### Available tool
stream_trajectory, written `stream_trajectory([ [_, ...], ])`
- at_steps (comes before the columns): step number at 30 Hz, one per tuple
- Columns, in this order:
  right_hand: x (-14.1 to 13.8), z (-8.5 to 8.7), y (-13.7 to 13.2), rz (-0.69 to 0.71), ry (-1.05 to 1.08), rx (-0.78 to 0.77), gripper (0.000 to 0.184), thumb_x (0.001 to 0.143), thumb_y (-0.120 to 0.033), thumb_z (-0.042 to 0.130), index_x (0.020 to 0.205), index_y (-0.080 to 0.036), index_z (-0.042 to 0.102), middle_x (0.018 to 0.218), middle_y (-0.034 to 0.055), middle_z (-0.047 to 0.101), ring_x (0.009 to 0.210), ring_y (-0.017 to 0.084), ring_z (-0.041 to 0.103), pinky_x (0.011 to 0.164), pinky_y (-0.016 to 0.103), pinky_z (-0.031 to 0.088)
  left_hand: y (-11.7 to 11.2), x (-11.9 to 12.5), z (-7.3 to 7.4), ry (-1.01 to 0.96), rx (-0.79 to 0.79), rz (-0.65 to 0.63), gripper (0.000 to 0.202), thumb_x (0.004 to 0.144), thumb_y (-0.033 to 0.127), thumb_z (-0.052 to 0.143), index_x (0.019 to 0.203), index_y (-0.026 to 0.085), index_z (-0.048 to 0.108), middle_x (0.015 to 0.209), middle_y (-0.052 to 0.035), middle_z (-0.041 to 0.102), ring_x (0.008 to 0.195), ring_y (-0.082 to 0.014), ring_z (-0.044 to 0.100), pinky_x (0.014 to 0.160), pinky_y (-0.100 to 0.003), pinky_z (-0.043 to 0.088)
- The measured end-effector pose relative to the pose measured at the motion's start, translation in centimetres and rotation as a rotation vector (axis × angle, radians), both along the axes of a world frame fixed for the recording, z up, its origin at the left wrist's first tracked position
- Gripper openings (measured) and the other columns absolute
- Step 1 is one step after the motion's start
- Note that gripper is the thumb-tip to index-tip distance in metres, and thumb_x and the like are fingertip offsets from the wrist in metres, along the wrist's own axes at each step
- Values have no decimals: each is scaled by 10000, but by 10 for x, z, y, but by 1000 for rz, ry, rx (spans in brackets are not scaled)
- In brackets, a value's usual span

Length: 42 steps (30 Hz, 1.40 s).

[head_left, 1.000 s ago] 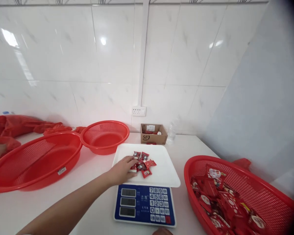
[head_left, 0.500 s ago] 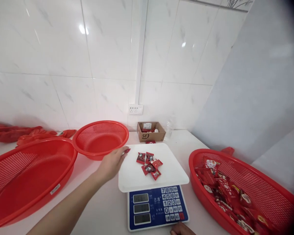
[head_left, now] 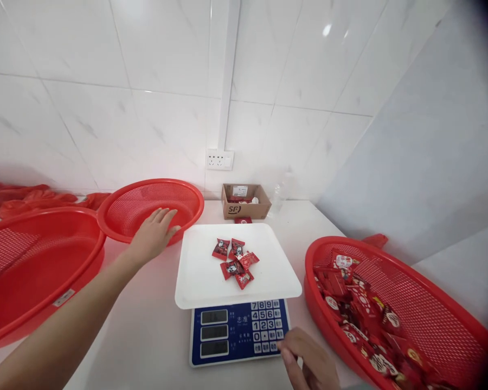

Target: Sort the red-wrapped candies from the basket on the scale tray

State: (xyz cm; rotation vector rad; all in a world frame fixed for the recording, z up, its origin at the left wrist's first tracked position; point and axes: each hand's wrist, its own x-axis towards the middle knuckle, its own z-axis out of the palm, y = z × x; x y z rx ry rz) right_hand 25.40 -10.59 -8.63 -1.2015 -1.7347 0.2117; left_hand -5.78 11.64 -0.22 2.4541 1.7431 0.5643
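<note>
My left hand hangs over the near side of a round red mesh basket, its fingers stretched out and nothing visible in them. Right of it is a digital scale with a white pan. Several small red wrapped candies lie grouped on that pan. By the lower right corner of the scale's keypad is my right hand, fingers curled in, no object showing between them. A large red basket to the right holds a heap of red packets.
Another large red basket stands at the left, with red net bags behind. A small cardboard box and a clear plastic bottle are near the tiled wall. A socket is on the wall.
My left hand has moved left from the pan to over the round basket; the red packet it held no longer shows. My right hand has come up beside the keypad. The view has tilted down.
</note>
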Motion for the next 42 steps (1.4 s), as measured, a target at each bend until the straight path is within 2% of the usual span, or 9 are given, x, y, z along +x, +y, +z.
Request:
stream_trajectory([
  [4, -1, 35, 36, -51, -128, 21, 139, 883, -196, 510, 896, -202, 648, 766, 73, 678, 674, 180, 641, 591, 291, 549, -19, 45, -10, 8, -93, -298, 554, 929, 480, 422, 1412, 209, 386, 1518, -114, 367, 1422, -275, 262, 1124, -475, 290],
  [7, -7, 45, 63, -57, -277, -61, 234, 885, -258, 529, 1082, -203, 642, 1021, 117, 676, 954, 228, 644, 812, 368, 563, -31, 75, -18, 20, -171, -495, 663, 852, 553, 550, 1418, 246, 391, 1533, -105, 344, 1426, -285, 253, 1118, -448, 313],
  [11, -15, 45, 92, 34, -453, -243, 478, 857, -320, 594, 1312, -190, 532, 1392, 147, 492, 1323, 308, 411, 1055, 506, 404, -34, 97, -23, 27, -217, -606, 851, 733, 559, 695, 1438, 234, 349, 1519, -131, 360, 1414, -372, 243, 1105, -535, 291],
  [15, -19, 43, 110, 51, -528, -421, 644, 820, -340, 662, 1402, -165, 449, 1506, 165, 355, 1408, 370, 251, 1087, 559, 336, -35, 101, -20, 12, -203, -649, 655, 795, 371, 688, 1363, 192, 416, 1383, -125, 522, 1303, -312, 431, 1046, -445, 391],
  [20, -22, 50, 117, 46, -522, -390, 466, 851, -168, 596, 1313, -154, 543, 1384, 140, 503, 1269, 282, 465, 1069, 444, 387, -40, 98, -18, -9, -183, -613, 314, 875, 135, 513, 1180, 202, 544, 1181, -98, 636, 1122, -281, 551, 958, -448, 442],
  [29, -22, 54, 123, -76, -407, -424, 393, 840, -169, 562, 1232, -162, 592, 1195, 127, 618, 1088, 281, 537, 950, 427, 437, -41, 94, -16, -228, -277, -508, 361, 781, 17, 468, 1053, 222, 588, 1101, -72, 631, 1052, -263, 573, 935, -435, 441],
  [33, -21, 56, 125, -104, -301, -437, 363, 808, -150, 553, 1162, -177, 627, 1076, 111, 680, 1036, 279, 568, 908, 424, 446, -41, 92, -13, -470, -363, -402, 331, 725, 32, 536, 970, 238, 620, 1064, -47, 621, 1003, -252, 584, 924, -411, 440],
  [38, -18, 59, 124, -127, -64, -436, 271, 815, -216, 542, 1072, -205, 624, 938, 53, 706, 859, 216, 650, 752, 352, 524, -42, 93, -5, -903, -632, -208, 221, 727, 131, 633, 925, 214, 583, 812, -5, 614, 632, -156, 590, 627, -302, 506],
  [42, -28, 67, 122, -90, 115, -366, 283, 860, -291, 523, 1121, -192, 573, 1026, 61, 707, 913, 176, 671, 706, 279, 557, -51, 103, 1, -1298, -896, -79, 154, 799, 130, 590, 935, 185, 545, 816, -23, 642, 657, -128, 634, 655, -270, 531],
])
